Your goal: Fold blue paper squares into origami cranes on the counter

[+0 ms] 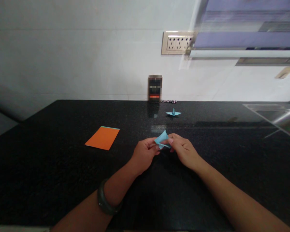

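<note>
Between my two hands is a small sheet of light blue origami paper (162,138), partly folded, with one flap standing up. My left hand (145,154) pinches its left side, thumb and fingers closed on it. On the opposite side, my right hand (183,149) grips the paper's edge with the thumb in front. Some fingertips are hidden behind the paper. Beyond my hands, a finished-looking blue paper crane (173,113) rests on the counter with its wings spread. A stack of orange paper (102,138) lies to the left, a greenish edge showing under it.
The black stone counter (62,180) runs back to a pale wall. A phone (155,88), its screen blurred out, leans there beside a beaded strap (169,101). A wall socket panel (177,43) is above. At the right is a metal sink (280,117).
</note>
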The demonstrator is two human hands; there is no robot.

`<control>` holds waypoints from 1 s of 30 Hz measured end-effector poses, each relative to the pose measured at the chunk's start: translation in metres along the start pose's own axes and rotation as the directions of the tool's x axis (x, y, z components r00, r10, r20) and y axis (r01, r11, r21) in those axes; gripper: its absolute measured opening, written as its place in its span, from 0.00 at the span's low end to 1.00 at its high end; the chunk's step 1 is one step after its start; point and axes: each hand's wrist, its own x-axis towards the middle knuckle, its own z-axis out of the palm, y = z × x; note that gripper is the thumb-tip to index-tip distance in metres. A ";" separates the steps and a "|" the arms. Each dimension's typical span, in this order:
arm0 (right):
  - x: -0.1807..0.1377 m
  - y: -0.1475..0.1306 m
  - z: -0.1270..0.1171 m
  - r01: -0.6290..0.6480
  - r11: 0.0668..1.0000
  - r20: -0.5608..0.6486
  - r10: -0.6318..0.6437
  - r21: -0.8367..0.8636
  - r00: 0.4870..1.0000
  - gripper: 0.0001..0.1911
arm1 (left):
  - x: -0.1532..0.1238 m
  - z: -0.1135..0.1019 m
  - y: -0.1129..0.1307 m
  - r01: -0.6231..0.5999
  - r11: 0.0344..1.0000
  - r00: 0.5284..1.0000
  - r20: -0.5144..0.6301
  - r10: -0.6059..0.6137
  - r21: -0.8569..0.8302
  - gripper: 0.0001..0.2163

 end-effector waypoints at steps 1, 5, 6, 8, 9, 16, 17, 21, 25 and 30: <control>0.000 0.000 0.000 -0.040 0.999 0.015 0.040 0.015 0.999 0.17 | 0.000 0.000 -0.001 -0.011 1.000 1.000 0.011 0.011 0.014 0.11; 0.000 0.000 0.000 -0.153 0.984 0.012 0.153 0.086 0.988 0.19 | 0.002 -0.002 -0.005 -0.091 0.993 0.994 0.068 0.086 0.079 0.13; 0.000 0.000 -0.001 -0.147 0.983 0.021 0.146 0.106 0.989 0.18 | 0.002 -0.002 -0.005 -0.111 0.990 0.992 0.074 0.104 0.088 0.13; -0.001 -0.001 -0.002 -0.083 0.987 0.064 0.075 0.139 0.995 0.18 | 0.002 -0.003 -0.005 -0.137 0.987 0.989 0.075 0.131 0.084 0.14; -0.001 -0.001 -0.003 -0.038 0.989 0.086 0.026 0.143 0.996 0.17 | 0.002 -0.004 -0.004 -0.145 0.987 0.987 0.076 0.139 0.072 0.14; -0.001 0.000 0.001 0.062 0.998 0.009 -0.061 -0.032 0.998 0.07 | 0.004 -0.006 -0.007 -0.146 0.986 0.988 0.069 0.141 0.083 0.14; -0.001 0.000 0.001 0.060 0.998 0.015 -0.060 -0.034 0.998 0.08 | 0.005 -0.006 -0.008 -0.145 0.985 0.988 0.062 0.140 0.093 0.14; -0.001 -0.001 -0.001 0.043 0.999 0.054 -0.043 0.007 0.998 0.10 | 0.005 -0.004 -0.009 -0.131 0.990 0.990 0.059 0.127 0.061 0.13; -0.002 0.000 -0.002 0.069 0.998 0.055 -0.070 0.010 0.996 0.09 | 0.004 -0.004 -0.006 -0.059 0.994 0.998 -0.010 0.058 -0.092 0.14; -0.002 0.000 0.000 0.087 0.996 -0.006 -0.087 0.017 0.996 0.10 | 0.005 -0.007 -0.005 0.064 0.952 0.998 0.002 -0.067 -0.299 0.09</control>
